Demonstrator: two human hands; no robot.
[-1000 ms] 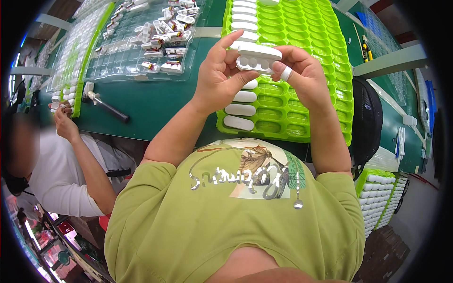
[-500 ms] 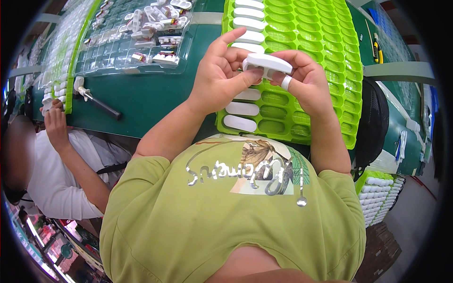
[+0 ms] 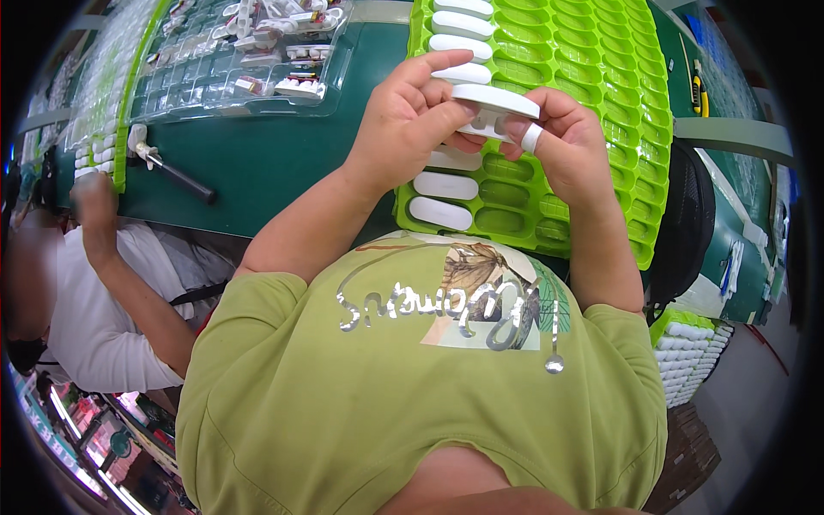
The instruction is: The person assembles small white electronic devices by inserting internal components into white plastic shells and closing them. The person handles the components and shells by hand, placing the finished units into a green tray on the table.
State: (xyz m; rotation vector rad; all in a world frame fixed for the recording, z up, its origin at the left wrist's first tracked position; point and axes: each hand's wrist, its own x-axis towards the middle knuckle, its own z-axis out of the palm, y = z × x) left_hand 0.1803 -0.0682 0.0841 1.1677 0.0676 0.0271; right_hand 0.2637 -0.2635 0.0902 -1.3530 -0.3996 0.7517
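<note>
A white oval plastic case (image 3: 496,99) is held up between both my hands, above the left part of a bright green tray (image 3: 654,163). Its long rounded upper part sits over a lower part with small hollows facing me. My left hand (image 3: 410,120) pinches the left end, thumb on the front and index finger stretched out. At the right end, my right hand (image 3: 566,142) grips it with thumb and fingers; a white band (image 3: 531,137) circles that thumb. Beneath them, white oval pieces (image 3: 445,185) fill the tray's left column, while its other visible pockets hold none.
Clear plastic trays (image 3: 215,94) with small white and dark parts lie at the upper left. A black-handled tool (image 3: 180,178) rests on the green table (image 3: 283,163). At far left a co-worker's hand (image 3: 94,202) is near white pieces. A yellow-black cutter (image 3: 699,90) lies right.
The case has tilted in my hands, right end lower, and its lower part shows more. My hands sit slightly farther right in the picture. The co-worker's hand has shifted.
</note>
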